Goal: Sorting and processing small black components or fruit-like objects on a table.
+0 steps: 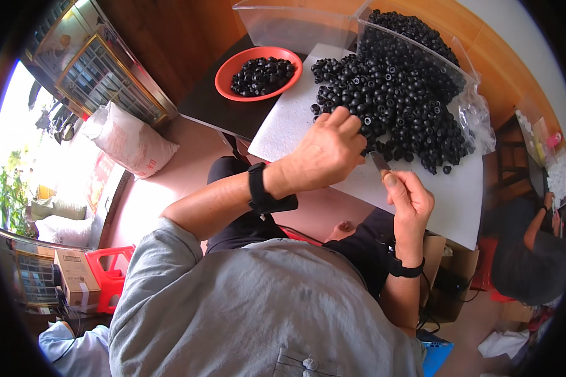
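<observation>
My left hand (330, 149) is closed at the near edge of a big heap of small round black parts with holes (390, 94). Its fingers face away, so what they hold, if anything, is hidden. Close by on the right, my right hand (412, 201) grips a small knife (378, 161) with a short metal blade, its tip pointing toward the left hand. Most of its handle is inside my fingers. The heap lies on a white board (283, 129). A red bowl (223, 88) with more of the black parts stands to the left.
A clear plastic bin (295, 25) stands behind the heap, beside another clear bin (462, 60) tipped over the parts. A clear plastic bag (478, 119) lies right of the heap. Left on the floor are a white sack (129, 141) and a red stool (110, 270). A person (528, 257) sits at far right.
</observation>
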Demonstrator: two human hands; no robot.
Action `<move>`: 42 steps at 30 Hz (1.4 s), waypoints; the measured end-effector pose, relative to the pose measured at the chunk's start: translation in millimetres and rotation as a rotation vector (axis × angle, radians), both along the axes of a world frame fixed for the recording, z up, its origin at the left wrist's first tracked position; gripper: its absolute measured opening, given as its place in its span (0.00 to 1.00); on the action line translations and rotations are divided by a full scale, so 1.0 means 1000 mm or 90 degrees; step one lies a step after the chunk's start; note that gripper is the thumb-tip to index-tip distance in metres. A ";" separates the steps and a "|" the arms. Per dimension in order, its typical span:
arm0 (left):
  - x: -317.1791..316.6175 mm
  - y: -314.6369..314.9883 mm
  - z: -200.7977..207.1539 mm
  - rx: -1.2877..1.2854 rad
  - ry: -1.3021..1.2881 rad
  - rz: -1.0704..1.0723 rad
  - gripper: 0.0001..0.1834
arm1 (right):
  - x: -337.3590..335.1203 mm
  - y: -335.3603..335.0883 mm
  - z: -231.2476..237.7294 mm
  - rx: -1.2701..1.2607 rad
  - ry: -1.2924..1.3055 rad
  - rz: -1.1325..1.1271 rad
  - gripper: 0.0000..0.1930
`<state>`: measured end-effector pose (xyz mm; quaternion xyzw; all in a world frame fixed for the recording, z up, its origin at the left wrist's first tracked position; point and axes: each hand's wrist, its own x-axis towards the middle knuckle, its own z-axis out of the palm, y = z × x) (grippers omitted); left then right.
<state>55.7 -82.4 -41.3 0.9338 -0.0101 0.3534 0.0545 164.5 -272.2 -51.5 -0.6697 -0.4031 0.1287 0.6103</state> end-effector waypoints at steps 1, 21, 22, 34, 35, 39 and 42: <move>0.003 -0.002 -0.002 -0.002 0.000 -0.001 0.14 | 0.000 0.000 -0.001 -0.002 0.000 -0.001 0.09; -0.003 -0.021 -0.018 -0.083 -0.025 -0.029 0.09 | -0.003 0.000 -0.008 0.097 -0.021 -0.035 0.08; -0.004 -0.021 -0.019 -0.083 -0.027 -0.027 0.09 | -0.003 0.000 -0.008 0.097 -0.022 -0.033 0.08; -0.001 -0.021 -0.015 -0.011 0.045 0.012 0.07 | -0.004 -0.004 -0.007 0.094 -0.020 -0.021 0.08; -0.007 -0.023 -0.014 -0.096 0.013 -0.030 0.08 | -0.004 -0.007 -0.005 0.078 -0.023 -0.025 0.09; -0.037 -0.021 -0.002 -0.455 0.024 -0.115 0.10 | -0.004 -0.013 0.007 0.043 -0.125 -0.046 0.10; -0.050 -0.016 0.013 -0.835 0.133 -0.087 0.10 | 0.000 -0.006 0.017 0.012 -0.177 -0.014 0.10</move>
